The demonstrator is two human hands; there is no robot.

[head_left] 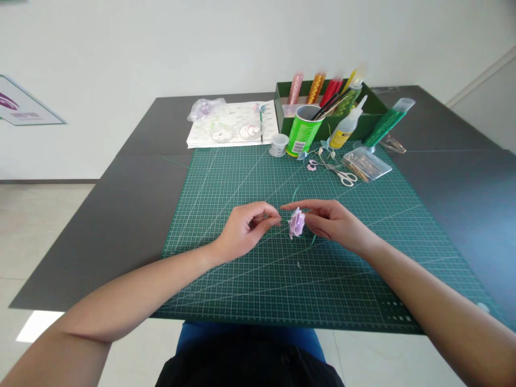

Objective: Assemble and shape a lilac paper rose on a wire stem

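A pale purple artificial flower [297,223] is held just above the green cutting mat [226,285], its bloom facing right. My left hand [245,228] is closed in a pinch on the thin green stem, left of the bloom. My right hand [332,220] is on the other side, its index finger stretched over the bloom towards my left fingertips. Its thumb and other fingers are curled beside the petals, and what they hold is hidden. A narrow green strip [313,240] shows below the right fingers, and another bit of green lies beyond the flower.
Farther back are white-handled scissors [347,179], a clear case [367,164], a green can [303,131], a glue bottle [342,133] and a small lidded tub [279,145]. Behind them stands a dark green box [284,121] with glitter tubes. White sheets [197,137] lie back left.
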